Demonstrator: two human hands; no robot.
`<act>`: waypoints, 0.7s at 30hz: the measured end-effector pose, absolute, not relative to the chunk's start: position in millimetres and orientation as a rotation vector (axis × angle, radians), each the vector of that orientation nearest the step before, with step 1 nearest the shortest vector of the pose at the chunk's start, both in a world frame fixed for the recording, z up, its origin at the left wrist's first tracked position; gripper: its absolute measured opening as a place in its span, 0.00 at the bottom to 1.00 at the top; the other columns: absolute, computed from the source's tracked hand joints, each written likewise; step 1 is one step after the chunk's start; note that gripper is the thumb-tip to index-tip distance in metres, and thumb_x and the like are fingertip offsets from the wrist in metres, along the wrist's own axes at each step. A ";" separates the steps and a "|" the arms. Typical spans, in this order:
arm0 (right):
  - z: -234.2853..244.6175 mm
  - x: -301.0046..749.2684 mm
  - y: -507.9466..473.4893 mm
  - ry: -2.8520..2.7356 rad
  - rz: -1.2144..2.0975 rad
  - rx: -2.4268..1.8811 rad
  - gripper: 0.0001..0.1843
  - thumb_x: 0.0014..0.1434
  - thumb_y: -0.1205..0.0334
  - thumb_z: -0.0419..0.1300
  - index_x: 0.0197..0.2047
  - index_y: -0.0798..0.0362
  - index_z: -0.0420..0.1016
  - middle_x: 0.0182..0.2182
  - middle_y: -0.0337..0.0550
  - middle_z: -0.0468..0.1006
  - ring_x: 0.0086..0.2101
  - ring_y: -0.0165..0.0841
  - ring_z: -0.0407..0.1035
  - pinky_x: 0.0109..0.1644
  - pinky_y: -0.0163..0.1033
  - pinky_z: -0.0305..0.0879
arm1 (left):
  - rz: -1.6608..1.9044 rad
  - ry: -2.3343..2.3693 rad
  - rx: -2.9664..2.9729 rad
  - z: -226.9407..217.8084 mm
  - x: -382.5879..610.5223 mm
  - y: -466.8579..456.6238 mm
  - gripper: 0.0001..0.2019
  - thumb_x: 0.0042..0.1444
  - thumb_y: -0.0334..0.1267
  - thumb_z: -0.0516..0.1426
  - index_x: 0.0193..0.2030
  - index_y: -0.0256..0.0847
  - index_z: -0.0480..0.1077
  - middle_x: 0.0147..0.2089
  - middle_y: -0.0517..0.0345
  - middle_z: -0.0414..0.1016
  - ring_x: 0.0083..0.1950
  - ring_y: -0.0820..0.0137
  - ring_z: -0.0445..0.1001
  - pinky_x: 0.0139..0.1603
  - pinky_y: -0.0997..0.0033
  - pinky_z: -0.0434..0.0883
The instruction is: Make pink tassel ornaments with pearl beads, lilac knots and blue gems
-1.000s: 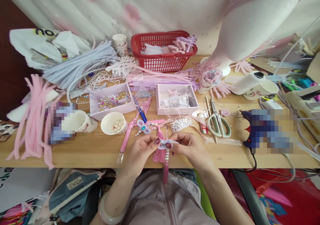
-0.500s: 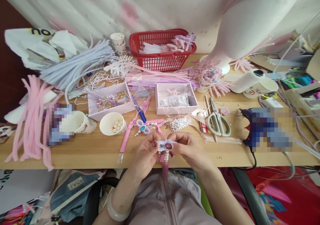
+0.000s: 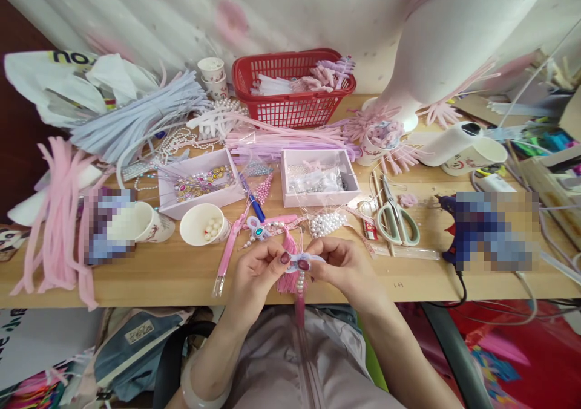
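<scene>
Both my hands meet at the table's front edge, pinching a small lilac bow ornament (image 3: pixel 301 260) with a gem at its centre. My left hand (image 3: pixel 255 274) holds its left side with closed fingers. On the right side my right hand (image 3: pixel 344 266) grips it the same way. A string of pearls and a pink tassel (image 3: pixel 289 280) hang down from the ornament. Just beyond my fingers lie a second bow with a blue gem (image 3: pixel 257 228) and a cluster of white pearls (image 3: pixel 325 223).
Pink trays (image 3: pixel 318 200) (image 3: pixel 205 198), a paper cup of pearls (image 3: pixel 204 225), scissors (image 3: pixel 397 215), a glue gun (image 3: pixel 450 239), a red basket (image 3: pixel 292 86), piles of pink and blue pipe cleaners (image 3: pixel 61 215) and a white mannequin head (image 3: pixel 447 46) crowd the wooden table (image 3: pixel 158 276).
The ornament tilted towards me half a second ago and has turned back, with the tassel hanging below again. Both hands stay in the same place.
</scene>
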State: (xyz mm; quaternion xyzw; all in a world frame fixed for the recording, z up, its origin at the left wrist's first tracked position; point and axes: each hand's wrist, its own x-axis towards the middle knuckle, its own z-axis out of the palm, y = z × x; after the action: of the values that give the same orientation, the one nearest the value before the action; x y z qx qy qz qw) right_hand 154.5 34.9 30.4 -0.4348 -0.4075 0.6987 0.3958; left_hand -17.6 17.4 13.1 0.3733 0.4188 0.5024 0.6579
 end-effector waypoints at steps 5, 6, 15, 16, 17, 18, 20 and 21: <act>32.3 154.9 35.2 -1.057 1.710 -1.130 0.10 0.48 0.59 0.71 0.25 0.54 0.76 0.19 0.35 0.74 0.20 0.26 0.64 0.27 0.33 0.63 | 1.194 1.048 1.062 12.7 -18.3 19.9 0.14 0.60 0.45 0.63 0.27 0.40 0.72 0.29 0.63 0.66 0.33 0.73 0.64 0.36 0.74 0.62; 32.4 155.4 35.5 -1.057 1.708 -1.134 0.10 0.48 0.59 0.71 0.25 0.54 0.76 0.19 0.35 0.74 0.21 0.26 0.64 0.27 0.33 0.63 | 1.200 1.067 1.108 13.1 -18.7 20.5 0.14 0.61 0.44 0.63 0.28 0.41 0.71 0.29 0.64 0.66 0.33 0.73 0.64 0.36 0.74 0.62; 32.1 158.8 34.3 -1.059 1.700 -1.140 0.10 0.50 0.60 0.70 0.26 0.54 0.75 0.22 0.36 0.74 0.23 0.27 0.65 0.29 0.33 0.63 | 1.030 1.125 1.626 18.6 -20.8 18.9 0.10 0.68 0.36 0.53 0.34 0.42 0.69 0.31 0.62 0.69 0.33 0.71 0.67 0.35 0.72 0.62; 32.3 158.7 33.7 -1.069 1.705 -1.120 0.10 0.51 0.59 0.70 0.27 0.54 0.74 0.22 0.36 0.74 0.24 0.27 0.66 0.30 0.33 0.64 | 1.023 1.132 1.634 19.8 -19.7 18.3 0.11 0.68 0.36 0.52 0.32 0.42 0.67 0.29 0.62 0.67 0.32 0.72 0.66 0.33 0.73 0.61; 32.4 158.5 33.1 -1.079 1.712 -1.098 0.10 0.53 0.58 0.70 0.28 0.53 0.74 0.23 0.36 0.75 0.25 0.27 0.66 0.31 0.33 0.64 | 1.019 1.148 1.628 21.0 -18.3 17.6 0.12 0.67 0.35 0.52 0.30 0.41 0.66 0.27 0.63 0.65 0.30 0.72 0.64 0.32 0.73 0.60; 32.4 158.4 32.3 -1.088 1.719 -1.080 0.10 0.54 0.58 0.69 0.29 0.53 0.75 0.24 0.36 0.75 0.25 0.27 0.67 0.32 0.33 0.64 | 1.017 1.171 1.609 22.0 -16.7 17.0 0.14 0.67 0.35 0.52 0.28 0.42 0.64 0.26 0.64 0.63 0.29 0.72 0.63 0.30 0.73 0.59; 31.9 158.4 30.7 -1.109 1.715 -1.067 0.11 0.55 0.57 0.69 0.31 0.53 0.75 0.26 0.36 0.75 0.27 0.28 0.67 0.33 0.33 0.64 | 1.018 1.219 1.556 23.1 -13.5 16.0 0.16 0.66 0.35 0.51 0.25 0.42 0.59 0.24 0.65 0.59 0.27 0.73 0.60 0.29 0.72 0.57; 31.6 158.4 30.0 -1.122 1.704 -1.073 0.11 0.56 0.56 0.70 0.32 0.53 0.75 0.26 0.36 0.75 0.27 0.28 0.66 0.34 0.33 0.63 | 1.020 1.238 1.529 23.3 -12.1 15.7 0.17 0.66 0.35 0.51 0.24 0.42 0.57 0.24 0.65 0.58 0.27 0.73 0.58 0.29 0.72 0.56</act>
State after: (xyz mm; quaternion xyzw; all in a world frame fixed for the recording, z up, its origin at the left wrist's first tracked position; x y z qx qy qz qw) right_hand 158.4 30.0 31.6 -0.4254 -0.4448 0.6754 0.4061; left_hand -12.1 15.7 23.3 0.6174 0.5001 0.4118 0.4464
